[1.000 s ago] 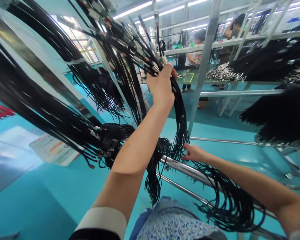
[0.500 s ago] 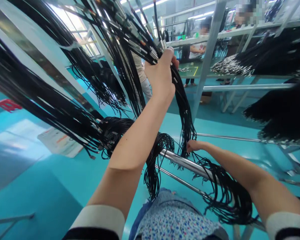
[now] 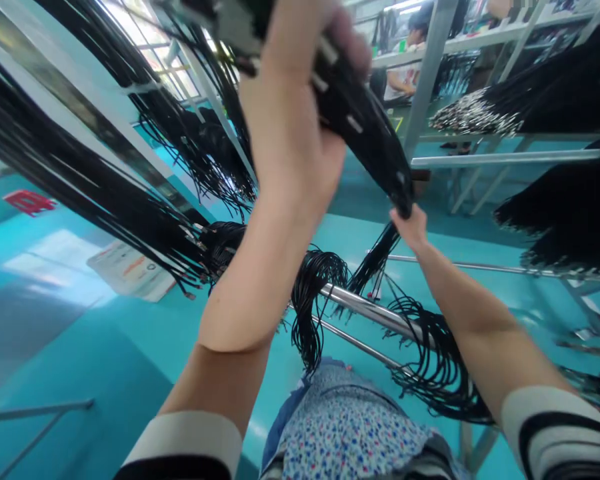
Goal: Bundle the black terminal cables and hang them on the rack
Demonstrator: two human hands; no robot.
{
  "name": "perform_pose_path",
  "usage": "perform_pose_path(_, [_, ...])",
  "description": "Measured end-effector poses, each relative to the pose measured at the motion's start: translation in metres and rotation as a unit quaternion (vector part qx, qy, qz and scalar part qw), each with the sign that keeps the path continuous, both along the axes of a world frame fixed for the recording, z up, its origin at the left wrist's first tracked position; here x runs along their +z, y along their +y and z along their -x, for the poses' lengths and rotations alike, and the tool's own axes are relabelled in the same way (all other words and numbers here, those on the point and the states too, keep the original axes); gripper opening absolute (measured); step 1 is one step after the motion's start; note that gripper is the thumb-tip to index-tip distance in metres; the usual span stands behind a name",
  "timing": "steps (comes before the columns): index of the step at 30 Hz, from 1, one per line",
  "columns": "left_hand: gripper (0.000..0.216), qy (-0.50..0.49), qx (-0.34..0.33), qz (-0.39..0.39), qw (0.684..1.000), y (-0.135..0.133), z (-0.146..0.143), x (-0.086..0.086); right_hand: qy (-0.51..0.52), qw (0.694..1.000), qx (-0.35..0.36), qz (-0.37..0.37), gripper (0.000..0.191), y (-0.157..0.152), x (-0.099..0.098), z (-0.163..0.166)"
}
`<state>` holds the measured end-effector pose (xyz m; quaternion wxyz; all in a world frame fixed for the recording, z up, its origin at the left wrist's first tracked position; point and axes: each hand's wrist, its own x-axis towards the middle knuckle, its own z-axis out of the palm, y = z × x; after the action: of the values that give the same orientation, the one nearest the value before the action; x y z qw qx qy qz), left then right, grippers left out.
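Evidently limp and heavy, the thick bundle of black cables (image 3: 375, 143) wanted two spaced grips: left hand (image 3: 293, 120) clamped it high, right hand (image 3: 411, 227) closed on it lower.

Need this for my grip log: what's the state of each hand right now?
Left hand: closed around a thick bundle of thin black cables.
Right hand: closed on the same bundle, lower down.

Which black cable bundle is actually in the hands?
The bundle slanting across top centre: the left hand grips its upper part, the right hand holds it lower down. The other bundles hang on the rail and racks, untouched.
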<state>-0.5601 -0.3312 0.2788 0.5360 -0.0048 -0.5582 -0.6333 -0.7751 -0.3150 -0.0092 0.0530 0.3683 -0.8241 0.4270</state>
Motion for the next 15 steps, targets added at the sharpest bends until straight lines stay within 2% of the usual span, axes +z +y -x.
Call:
perform_pose_path(1, [0.04,0.004,0.025,-0.008,1.0,-0.002,-0.011,-0.002,0.012,1.0,-0.011,0.009,0.028,0.0,0.006,0.013])
perform_pose_path(3, [0.034,0.008,0.086,-0.026,0.996,-0.006,-0.032,-0.01,0.041,0.998,0.04,-0.03,0.025,0.0,0.018,0.032])
perform_pose_path(4, [0.032,0.004,0.117,-0.035,0.992,-0.007,-0.042,-0.016,0.058,0.993,0.083,-0.057,0.025,-0.001,0.023,0.038])
perform_pose_path(6, [0.029,0.005,0.157,-0.051,0.986,-0.008,-0.062,-0.03,0.093,0.987,0.106,-0.08,0.026,-0.005,0.03,0.035])
perform_pose_path(8, [0.026,0.028,0.166,-0.059,0.984,-0.006,-0.083,-0.046,0.123,0.979,0.121,-0.105,0.026,-0.014,0.033,0.019])
perform_pose_path(9, [0.025,0.039,0.168,-0.068,0.983,-0.005,-0.095,-0.054,0.135,0.969,0.152,-0.14,0.026,-0.019,0.033,0.008])
perform_pose_path(12, [0.021,0.042,0.224,-0.129,0.965,-0.006,-0.146,-0.083,0.178,0.922,0.246,-0.24,0.026,-0.033,0.031,-0.031])
perform_pose_path(15, [0.02,0.036,0.316,-0.187,0.929,-0.015,-0.215,-0.129,0.222,0.908,0.271,-0.228,0.025,-0.045,0.032,-0.072])
